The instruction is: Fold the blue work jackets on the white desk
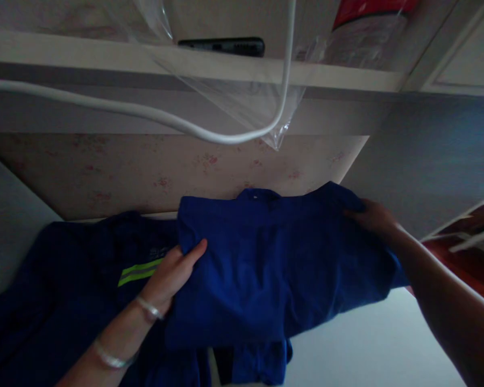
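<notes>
Pale bed sheet [367,344], dimly lit, carrying the garments; behind it a faded floral panel [145,172] and above that a white shelf [84,56].

Item one: bright blue shirt [266,269], folded, collar toward the floral panel, lying across the middle of the bed and overlapping the darker garment at its left edge.

Item two: my left hand [171,274], bracelets at the wrist, fingers curled around the shirt's left edge, thumb lying on top of the cloth. Partly closed, gripping the fabric.

Item three: my right hand [371,215], at the shirt's far right corner, fingers bent down onto the cloth and pinching its edge. How tightly it grips, I cannot tell.

Item four: dark navy work garment [64,290] with a yellow-green reflective stripe [139,272], spread over the left part of the bed, just beside my left hand.

Item five: white cable [145,113], sagging from the shelf across the wall.

Item six: clear plastic bag [242,102], hanging over the shelf's front edge.

Item seven: black phone [221,46], flat on the shelf.

Item eight: reddish wooden furniture [471,258], at the right edge past my right forearm.
</notes>
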### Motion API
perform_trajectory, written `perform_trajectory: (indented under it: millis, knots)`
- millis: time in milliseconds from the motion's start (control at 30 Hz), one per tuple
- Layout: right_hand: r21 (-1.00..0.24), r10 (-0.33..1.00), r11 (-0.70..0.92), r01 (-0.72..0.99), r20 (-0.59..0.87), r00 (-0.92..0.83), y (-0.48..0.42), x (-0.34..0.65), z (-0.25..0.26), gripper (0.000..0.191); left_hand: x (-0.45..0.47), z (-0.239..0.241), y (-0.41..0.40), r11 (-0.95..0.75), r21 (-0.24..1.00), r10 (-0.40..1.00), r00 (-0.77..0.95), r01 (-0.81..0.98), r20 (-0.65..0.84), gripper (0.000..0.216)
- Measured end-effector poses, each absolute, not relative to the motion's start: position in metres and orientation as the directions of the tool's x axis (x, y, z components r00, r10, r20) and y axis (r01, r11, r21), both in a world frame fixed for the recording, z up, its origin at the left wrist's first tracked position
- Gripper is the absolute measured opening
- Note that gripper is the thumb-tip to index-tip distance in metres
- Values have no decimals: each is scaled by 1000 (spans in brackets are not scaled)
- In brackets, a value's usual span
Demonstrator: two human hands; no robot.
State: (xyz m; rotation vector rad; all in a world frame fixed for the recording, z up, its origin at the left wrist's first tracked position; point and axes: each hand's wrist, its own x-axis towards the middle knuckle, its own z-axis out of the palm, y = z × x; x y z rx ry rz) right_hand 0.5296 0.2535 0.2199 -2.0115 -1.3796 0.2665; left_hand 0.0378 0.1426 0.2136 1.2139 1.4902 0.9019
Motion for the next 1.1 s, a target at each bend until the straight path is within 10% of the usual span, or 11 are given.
perform_trajectory:
  millis: [167,467,633,867,1100]
  knots:
    - [-428,843,-208,879,378,383,259,536,227,83,58,164,186,159,861,986,-29,484,-166,76]
    - [-823,988,-66,564,-133,-78,155,404,114,41,1,88,31,-182,537,983,157,824,93,36]
    - [-696,862,225,682,-184,-472,88,334,97,36,-34,65,-15,-242,353,961,174,904,213,37]
    - [-391,952,300,870,62,-301,76,293,53,60,-74,73,-28,73,78,991,-81,994,105,48]
    - [-384,946,316,868,51,-321,67,265,51,29,-87,68,-40,2,165,995,-18,986,101,33]
